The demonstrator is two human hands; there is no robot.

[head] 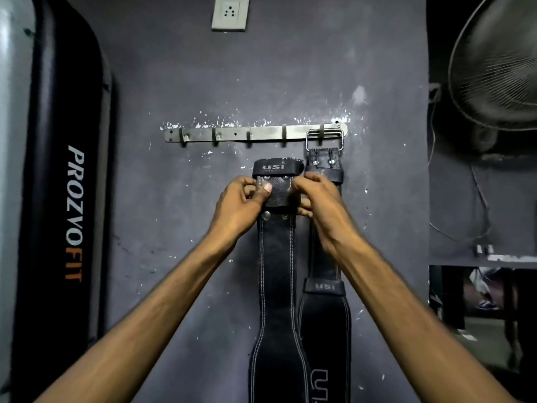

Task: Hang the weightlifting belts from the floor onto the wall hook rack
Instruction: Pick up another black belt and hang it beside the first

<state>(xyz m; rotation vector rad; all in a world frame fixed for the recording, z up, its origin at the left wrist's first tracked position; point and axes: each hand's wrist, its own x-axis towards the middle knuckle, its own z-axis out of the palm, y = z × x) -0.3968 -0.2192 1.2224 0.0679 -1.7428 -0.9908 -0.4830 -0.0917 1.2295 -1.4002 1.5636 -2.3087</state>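
Note:
A metal hook rack with several hooks is fixed to the dark grey wall. One black leather belt hangs from the rightmost hook by its steel buckle. I hold a second black belt with white stitching upright just below the rack, a little under the hook second from the right. My left hand grips its upper end from the left, thumb across the leather. My right hand grips the same end from the right. The belt's buckle is hidden behind my fingers.
A black padded bench marked PROZVOFIT stands upright against the wall at the left. A wall socket sits above the rack. A fan hangs at the upper right, with a cable below it.

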